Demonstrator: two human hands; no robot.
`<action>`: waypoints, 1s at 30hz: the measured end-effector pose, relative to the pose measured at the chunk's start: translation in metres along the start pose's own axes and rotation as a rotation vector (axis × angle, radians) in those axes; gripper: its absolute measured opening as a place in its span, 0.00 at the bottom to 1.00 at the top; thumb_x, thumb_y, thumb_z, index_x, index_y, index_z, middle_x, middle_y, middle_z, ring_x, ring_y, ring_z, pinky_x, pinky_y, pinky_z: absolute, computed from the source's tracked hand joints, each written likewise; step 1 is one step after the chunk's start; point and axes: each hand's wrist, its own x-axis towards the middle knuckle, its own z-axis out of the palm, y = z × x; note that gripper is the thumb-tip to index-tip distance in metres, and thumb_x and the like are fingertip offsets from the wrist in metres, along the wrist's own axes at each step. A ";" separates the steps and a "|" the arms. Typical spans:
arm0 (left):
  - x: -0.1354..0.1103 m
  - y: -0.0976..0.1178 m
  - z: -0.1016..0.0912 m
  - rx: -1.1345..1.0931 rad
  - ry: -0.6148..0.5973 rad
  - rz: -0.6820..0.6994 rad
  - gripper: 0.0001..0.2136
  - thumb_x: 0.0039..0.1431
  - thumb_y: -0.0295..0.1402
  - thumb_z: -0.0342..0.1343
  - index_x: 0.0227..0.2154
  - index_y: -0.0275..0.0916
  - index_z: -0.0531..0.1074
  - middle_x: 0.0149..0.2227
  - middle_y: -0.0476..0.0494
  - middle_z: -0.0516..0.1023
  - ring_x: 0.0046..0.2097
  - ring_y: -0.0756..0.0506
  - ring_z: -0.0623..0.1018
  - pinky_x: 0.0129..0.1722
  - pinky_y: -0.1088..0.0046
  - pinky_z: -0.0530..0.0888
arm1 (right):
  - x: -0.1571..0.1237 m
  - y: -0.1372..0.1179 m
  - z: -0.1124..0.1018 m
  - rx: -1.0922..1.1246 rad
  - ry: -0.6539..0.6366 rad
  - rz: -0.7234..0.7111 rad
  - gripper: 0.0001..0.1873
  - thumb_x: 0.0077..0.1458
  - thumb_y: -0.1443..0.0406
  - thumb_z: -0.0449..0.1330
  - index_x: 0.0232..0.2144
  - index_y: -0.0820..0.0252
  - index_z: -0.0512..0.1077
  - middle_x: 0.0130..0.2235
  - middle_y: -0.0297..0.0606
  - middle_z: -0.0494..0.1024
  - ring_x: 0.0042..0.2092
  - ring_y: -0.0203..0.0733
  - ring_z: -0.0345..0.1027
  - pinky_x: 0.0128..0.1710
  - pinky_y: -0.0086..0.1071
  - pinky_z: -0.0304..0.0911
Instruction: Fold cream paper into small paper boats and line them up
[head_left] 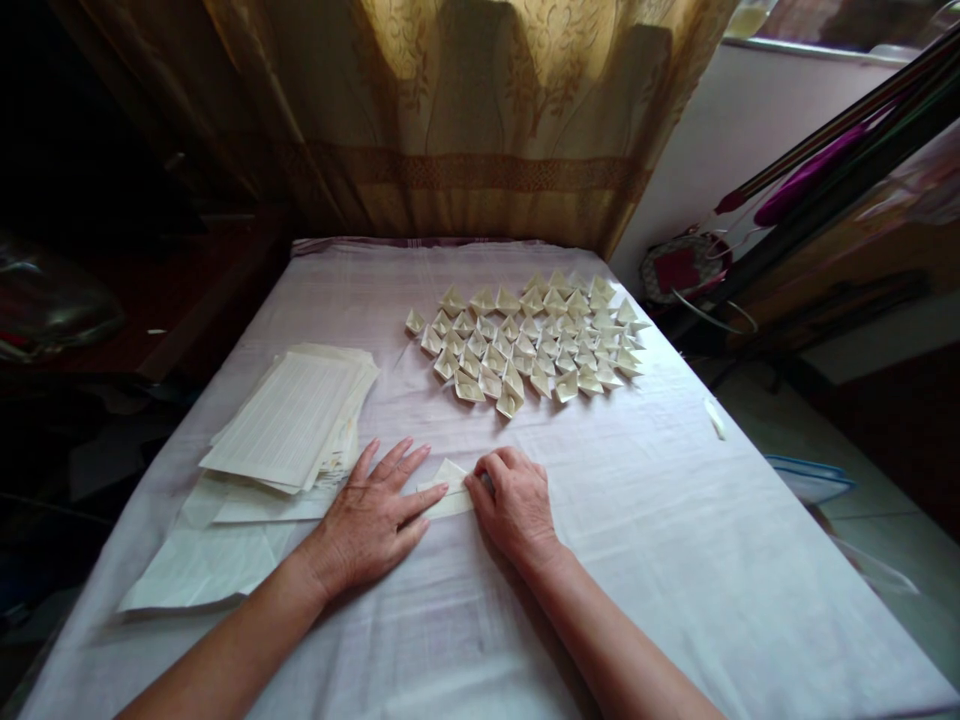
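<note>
A small folded piece of paper (448,503) with a pointed top lies on the cloth between my hands. My left hand (373,518) is spread flat, its index fingertip resting on the paper's left part. The fingers of my right hand (516,503) are curled, with thumb and index finger pinching the paper's right end, which they partly hide. Beyond my hands stand several small folded paper boats (525,345), grouped close together in uneven rows.
To the left lies a stack of lined paper sheets (289,415), with a loose pale sheet (202,565) under it. A pale cloth (675,600) covers the table. A gold curtain (450,120) hangs at the far edge. A small white scrap (714,418) lies near the right edge.
</note>
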 end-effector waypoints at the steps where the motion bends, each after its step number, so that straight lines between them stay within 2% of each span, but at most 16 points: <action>1: -0.003 -0.003 -0.001 0.010 0.009 0.015 0.18 0.63 0.42 0.55 0.56 0.61 0.70 0.66 0.47 0.62 0.67 0.37 0.59 0.66 0.47 0.45 | 0.000 0.002 0.000 0.007 -0.003 -0.006 0.04 0.58 0.65 0.60 0.30 0.57 0.73 0.35 0.34 0.74 0.38 0.40 0.66 0.40 0.33 0.49; 5: -0.011 -0.009 0.000 0.055 0.059 0.056 0.17 0.63 0.43 0.54 0.55 0.57 0.71 0.65 0.47 0.65 0.66 0.38 0.60 0.67 0.49 0.45 | 0.000 0.007 0.001 0.015 -0.010 -0.026 0.05 0.60 0.66 0.59 0.30 0.57 0.73 0.35 0.34 0.75 0.38 0.39 0.67 0.40 0.33 0.51; 10: -0.013 -0.008 0.003 0.067 0.072 0.146 0.19 0.65 0.44 0.52 0.58 0.51 0.69 0.59 0.49 0.73 0.65 0.43 0.63 0.68 0.56 0.39 | 0.000 0.010 0.005 -0.002 0.001 -0.030 0.07 0.61 0.67 0.57 0.32 0.57 0.74 0.35 0.35 0.76 0.39 0.41 0.68 0.40 0.34 0.53; 13: -0.011 -0.007 0.001 0.065 0.063 0.182 0.20 0.65 0.43 0.52 0.58 0.48 0.69 0.58 0.50 0.75 0.65 0.44 0.64 0.69 0.59 0.37 | -0.005 0.008 0.004 -0.002 0.051 -0.079 0.09 0.62 0.69 0.55 0.40 0.57 0.75 0.41 0.40 0.78 0.43 0.43 0.69 0.44 0.35 0.56; 15: -0.010 -0.006 0.000 0.061 0.057 0.188 0.19 0.65 0.43 0.52 0.57 0.47 0.69 0.58 0.50 0.75 0.64 0.44 0.65 0.68 0.60 0.36 | -0.011 0.004 0.001 0.004 0.051 -0.192 0.15 0.63 0.69 0.53 0.49 0.56 0.74 0.50 0.42 0.77 0.51 0.45 0.67 0.51 0.39 0.55; 18: -0.010 -0.007 -0.001 0.057 0.052 0.187 0.20 0.66 0.43 0.51 0.57 0.46 0.69 0.58 0.49 0.74 0.64 0.42 0.65 0.68 0.59 0.36 | -0.019 -0.002 -0.003 0.017 -0.136 -0.445 0.21 0.64 0.64 0.53 0.59 0.51 0.67 0.60 0.38 0.71 0.63 0.46 0.58 0.62 0.45 0.46; 20: -0.011 -0.007 -0.001 0.061 0.052 0.185 0.20 0.66 0.43 0.52 0.58 0.45 0.69 0.58 0.49 0.74 0.64 0.42 0.65 0.68 0.58 0.37 | -0.023 0.000 -0.007 0.008 -0.269 -0.509 0.26 0.65 0.60 0.53 0.64 0.51 0.61 0.64 0.37 0.65 0.66 0.46 0.53 0.66 0.48 0.40; 23: -0.011 -0.008 0.000 0.075 0.055 0.185 0.20 0.65 0.43 0.52 0.58 0.46 0.69 0.58 0.49 0.74 0.64 0.42 0.65 0.68 0.58 0.38 | -0.024 0.012 -0.013 -0.028 -0.333 -0.458 0.27 0.66 0.58 0.53 0.65 0.52 0.58 0.66 0.36 0.61 0.67 0.46 0.51 0.68 0.50 0.36; 30: -0.012 -0.011 -0.003 0.129 0.044 0.226 0.20 0.64 0.44 0.53 0.57 0.47 0.69 0.57 0.49 0.75 0.64 0.43 0.66 0.68 0.59 0.38 | -0.026 0.039 -0.023 -0.098 -0.255 -0.311 0.25 0.65 0.60 0.54 0.63 0.51 0.62 0.65 0.38 0.63 0.67 0.50 0.52 0.66 0.57 0.40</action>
